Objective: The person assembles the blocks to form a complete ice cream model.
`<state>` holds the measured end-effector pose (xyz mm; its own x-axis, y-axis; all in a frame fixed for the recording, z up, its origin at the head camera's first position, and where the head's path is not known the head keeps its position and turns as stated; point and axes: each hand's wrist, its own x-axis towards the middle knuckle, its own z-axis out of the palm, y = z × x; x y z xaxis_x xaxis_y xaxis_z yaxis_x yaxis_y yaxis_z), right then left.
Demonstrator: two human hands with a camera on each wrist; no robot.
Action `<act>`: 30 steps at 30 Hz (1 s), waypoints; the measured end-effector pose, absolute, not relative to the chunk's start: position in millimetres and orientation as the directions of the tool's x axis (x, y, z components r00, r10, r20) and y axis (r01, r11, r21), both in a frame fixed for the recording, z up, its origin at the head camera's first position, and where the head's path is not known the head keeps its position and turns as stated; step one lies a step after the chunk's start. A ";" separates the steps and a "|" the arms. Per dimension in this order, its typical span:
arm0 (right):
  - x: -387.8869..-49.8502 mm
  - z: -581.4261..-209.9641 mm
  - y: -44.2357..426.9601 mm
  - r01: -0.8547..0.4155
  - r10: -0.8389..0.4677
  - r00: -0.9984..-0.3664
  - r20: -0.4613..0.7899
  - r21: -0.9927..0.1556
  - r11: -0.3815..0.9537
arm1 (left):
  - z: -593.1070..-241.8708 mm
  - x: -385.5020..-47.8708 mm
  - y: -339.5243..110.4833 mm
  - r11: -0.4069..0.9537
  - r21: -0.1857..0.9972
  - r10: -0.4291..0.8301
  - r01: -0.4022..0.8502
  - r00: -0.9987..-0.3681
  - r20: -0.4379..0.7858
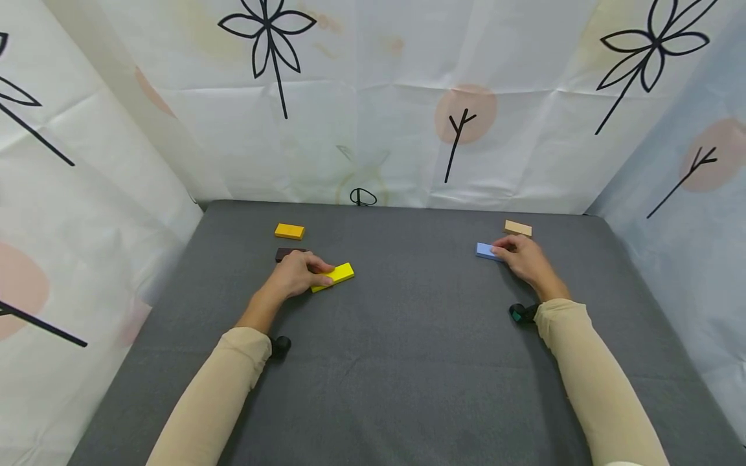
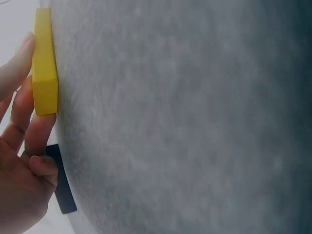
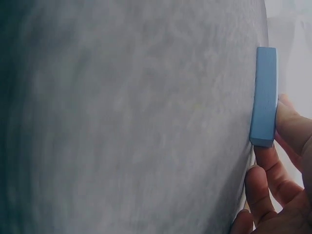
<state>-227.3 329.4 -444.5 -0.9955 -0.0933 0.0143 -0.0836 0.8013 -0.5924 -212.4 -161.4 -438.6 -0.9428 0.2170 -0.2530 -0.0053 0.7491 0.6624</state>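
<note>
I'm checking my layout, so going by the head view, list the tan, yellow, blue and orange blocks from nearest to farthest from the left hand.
1. Yellow block: pinched in the left hand.
2. Orange block: left side, beyond that hand.
3. Blue block: right side, in the right hand.
4. Tan block: right side, behind the blue one.

No readable writing

No word, label, brand or number can be read in any view. The yellow block (image 1: 342, 274), left of centre, and the blue block (image 1: 487, 250), right of centre, show no legible marking. The cloth (image 1: 373, 116) across the top carries printed flowers (image 1: 267, 24) and twigs (image 1: 458, 134), drawings rather than letters.
</note>
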 end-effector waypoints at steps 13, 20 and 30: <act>-229.9 -446.4 315.7 -0.108 -0.117 -0.993 0.022 -0.582 0.806 | -439.7 -208.6 -139.4 0.764 0.644 0.233 0.037 -0.946 -0.223; -232.9 -447.2 307.4 -0.101 -0.121 -0.993 0.006 -0.586 0.804 | -437.4 -208.8 -125.5 0.788 0.611 0.254 0.076 -0.944 -0.211; -235.5 -446.4 296.2 -0.095 -0.120 -0.993 -0.005 -0.578 0.810 | -435.3 -205.5 -121.7 0.792 0.606 0.254 0.078 -0.944 -0.210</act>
